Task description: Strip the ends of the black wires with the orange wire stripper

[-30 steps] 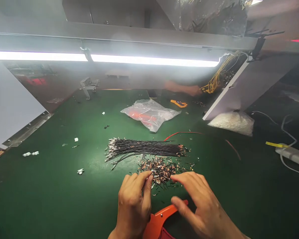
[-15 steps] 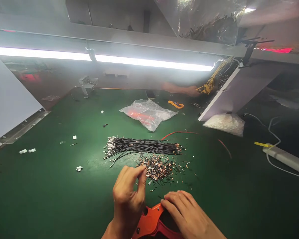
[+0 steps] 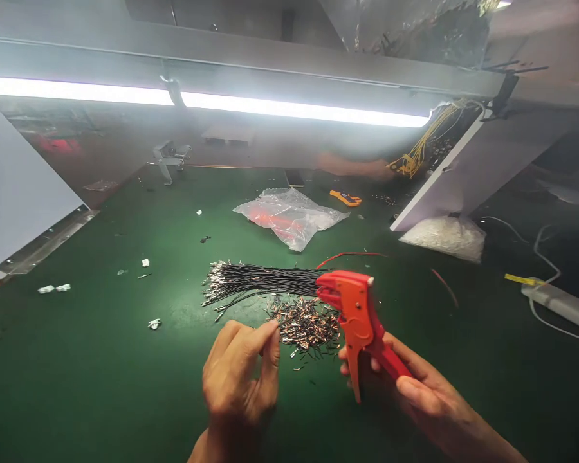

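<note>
My right hand [image 3: 429, 392] is wrapped around the handles of an orange and red wire stripper [image 3: 359, 315], held upright with its jaws toward the left. My left hand [image 3: 244, 373] is closed, thumb and forefinger pinched together; what lies between them, if anything, is too small to make out. Just beyond the fingertips is a pile of short black wire offcuts [image 3: 306, 325] with bare copper ends. Behind the pile lies a bundle of black wires [image 3: 270, 280] with metal terminals at the left ends. The stripper hides the bundle's right end.
A clear plastic bag [image 3: 292, 218] with something red inside lies behind the wires. Farther back is a yellow tool [image 3: 345, 198]. A bag of white pieces [image 3: 444, 238] leans by the right panel. Small white connectors [image 3: 154, 324] dot the left side. A lamp [image 3: 294, 109] spans above.
The wire stripper has come up from the bottom edge, now gripped upright in my right hand, which has moved right. My left hand stays pinched and has shifted slightly left.
</note>
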The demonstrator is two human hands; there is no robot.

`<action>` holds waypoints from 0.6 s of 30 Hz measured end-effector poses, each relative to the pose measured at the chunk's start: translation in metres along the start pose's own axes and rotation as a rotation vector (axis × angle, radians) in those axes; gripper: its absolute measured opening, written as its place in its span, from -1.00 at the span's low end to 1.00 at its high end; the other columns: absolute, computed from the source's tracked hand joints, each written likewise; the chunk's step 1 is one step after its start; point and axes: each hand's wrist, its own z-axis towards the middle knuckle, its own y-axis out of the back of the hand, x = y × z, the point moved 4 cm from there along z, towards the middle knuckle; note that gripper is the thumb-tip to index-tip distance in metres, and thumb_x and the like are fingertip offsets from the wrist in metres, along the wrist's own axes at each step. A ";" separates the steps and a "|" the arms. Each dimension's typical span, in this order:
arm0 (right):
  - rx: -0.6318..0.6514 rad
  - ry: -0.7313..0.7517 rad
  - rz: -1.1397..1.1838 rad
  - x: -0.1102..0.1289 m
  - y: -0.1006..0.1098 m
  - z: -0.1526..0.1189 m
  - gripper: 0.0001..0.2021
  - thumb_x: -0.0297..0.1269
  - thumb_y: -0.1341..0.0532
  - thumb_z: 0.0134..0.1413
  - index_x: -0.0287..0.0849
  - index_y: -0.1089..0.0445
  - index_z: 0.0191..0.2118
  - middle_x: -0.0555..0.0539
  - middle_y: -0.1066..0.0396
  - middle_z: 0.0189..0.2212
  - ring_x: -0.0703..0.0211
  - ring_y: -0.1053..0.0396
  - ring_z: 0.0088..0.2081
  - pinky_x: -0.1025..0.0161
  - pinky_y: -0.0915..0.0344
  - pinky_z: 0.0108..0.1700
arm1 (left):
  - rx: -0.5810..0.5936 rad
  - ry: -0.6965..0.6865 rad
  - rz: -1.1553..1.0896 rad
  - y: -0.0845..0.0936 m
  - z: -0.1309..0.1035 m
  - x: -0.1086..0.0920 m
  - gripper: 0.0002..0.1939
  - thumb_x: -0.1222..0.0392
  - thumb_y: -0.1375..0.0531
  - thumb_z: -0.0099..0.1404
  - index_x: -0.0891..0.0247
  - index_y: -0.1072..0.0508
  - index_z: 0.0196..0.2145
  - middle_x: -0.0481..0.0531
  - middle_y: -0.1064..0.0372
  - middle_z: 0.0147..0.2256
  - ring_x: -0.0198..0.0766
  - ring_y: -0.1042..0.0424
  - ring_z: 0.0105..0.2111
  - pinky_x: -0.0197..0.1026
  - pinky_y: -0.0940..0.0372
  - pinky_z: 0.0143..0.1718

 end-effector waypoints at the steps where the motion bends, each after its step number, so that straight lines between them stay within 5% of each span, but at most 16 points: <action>1: 0.019 0.004 0.138 -0.004 -0.005 0.003 -0.54 -0.02 -0.25 0.18 0.08 -0.35 0.18 -0.21 -0.52 0.05 -0.23 -0.53 0.00 -0.16 -0.48 -0.02 | 0.015 -0.030 0.031 -0.003 -0.001 0.000 -0.71 0.55 -0.25 0.22 0.30 -0.47 -0.13 -0.08 -0.34 -0.48 -0.35 -0.23 -0.47 -0.26 -0.21 -0.44; 7: 0.029 0.027 0.463 -0.016 -0.033 0.019 -0.45 -0.49 -0.14 0.00 0.07 -0.40 0.13 -0.15 -0.52 0.10 -0.16 -0.49 0.10 -0.26 -0.37 0.13 | 0.072 -0.161 0.207 -0.012 -0.010 -0.003 -0.75 0.50 -0.26 0.24 0.29 -0.47 -0.15 -0.14 -0.21 -0.59 -0.34 -0.06 -0.54 -0.27 -0.06 -0.51; 12: 0.056 0.023 0.614 -0.018 -0.044 0.012 -0.33 -0.65 -0.05 -0.07 0.05 -0.41 0.14 -0.08 -0.51 0.12 -0.13 -0.40 0.20 -0.35 -0.25 0.21 | 0.157 -0.258 0.252 -0.007 -0.010 -0.015 -0.66 0.56 -0.26 0.19 0.42 -0.46 -0.06 -0.08 -0.23 -0.57 -0.32 -0.12 -0.50 -0.29 -0.11 -0.48; 18: -0.008 0.075 0.533 -0.024 -0.046 0.010 -0.38 -0.59 -0.13 -0.14 -0.03 -0.45 0.10 -0.09 -0.54 -0.01 0.01 -0.52 -0.01 0.03 -0.48 0.04 | 0.215 -0.276 0.250 -0.015 -0.015 -0.017 -0.75 0.49 -0.29 0.20 0.41 -0.45 -0.15 -0.06 -0.23 -0.58 -0.30 -0.09 -0.49 -0.28 -0.09 -0.50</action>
